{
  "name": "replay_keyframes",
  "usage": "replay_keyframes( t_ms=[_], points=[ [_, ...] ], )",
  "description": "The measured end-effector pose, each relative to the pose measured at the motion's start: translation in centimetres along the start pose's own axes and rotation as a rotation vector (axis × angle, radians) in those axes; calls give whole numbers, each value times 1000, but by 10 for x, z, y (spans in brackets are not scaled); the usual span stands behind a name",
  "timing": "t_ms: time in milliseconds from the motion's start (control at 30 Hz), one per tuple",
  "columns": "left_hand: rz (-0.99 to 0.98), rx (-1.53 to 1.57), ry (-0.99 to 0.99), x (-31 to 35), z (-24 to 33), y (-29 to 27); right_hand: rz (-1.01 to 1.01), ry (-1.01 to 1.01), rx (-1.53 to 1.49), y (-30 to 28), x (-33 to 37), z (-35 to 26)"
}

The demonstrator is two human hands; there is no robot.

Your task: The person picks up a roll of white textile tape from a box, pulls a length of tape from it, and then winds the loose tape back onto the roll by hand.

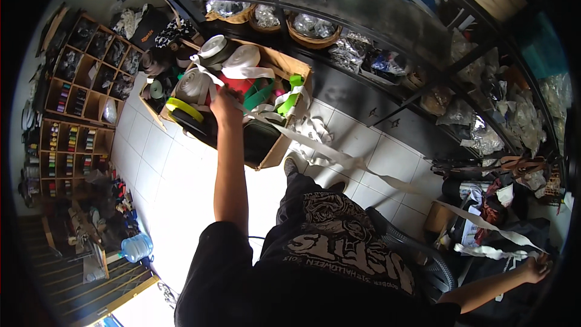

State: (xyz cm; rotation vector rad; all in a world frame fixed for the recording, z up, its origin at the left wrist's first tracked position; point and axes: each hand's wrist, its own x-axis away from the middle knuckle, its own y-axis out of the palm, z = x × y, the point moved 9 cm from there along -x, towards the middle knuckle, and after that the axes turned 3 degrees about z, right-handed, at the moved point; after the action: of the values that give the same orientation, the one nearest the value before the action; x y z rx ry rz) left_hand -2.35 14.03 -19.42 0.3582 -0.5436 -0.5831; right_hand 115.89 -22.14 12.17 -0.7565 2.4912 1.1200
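Observation:
A long white woven tape (339, 157) stretches across the view between my two hands. My left hand (226, 106) is closed on it over an open cardboard box (277, 152). Far out at the lower right, my right hand (536, 267) is closed around the other stretch of tape, arm extended. Beside my left hand in the box lie a white tape roll (194, 85), a yellow roll (183, 109) and a green strip (260, 93). Bright green tape (291, 95) hangs at the box's right side, next to loose white tape (315, 136) heaped on the floor.
Black shelving (357, 94) with baskets (313, 31) and plastic bags runs along the far side. A wooden cubby shelf (78, 121) with thread spools stands at left, a blue water bottle (137, 247) below it. Near my right leg, a black ribbed hose-like curve (433, 259) shows.

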Motion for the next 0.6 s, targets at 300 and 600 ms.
replay_keyframes(
  t_ms=[300,600],
  points=[
    [-581,-633,79,225,-44,63,227,-70,204,93,31,82],
    [-1637,-530,268,415,-123,150,-298,-47,307,72,-23,66]
  ],
)
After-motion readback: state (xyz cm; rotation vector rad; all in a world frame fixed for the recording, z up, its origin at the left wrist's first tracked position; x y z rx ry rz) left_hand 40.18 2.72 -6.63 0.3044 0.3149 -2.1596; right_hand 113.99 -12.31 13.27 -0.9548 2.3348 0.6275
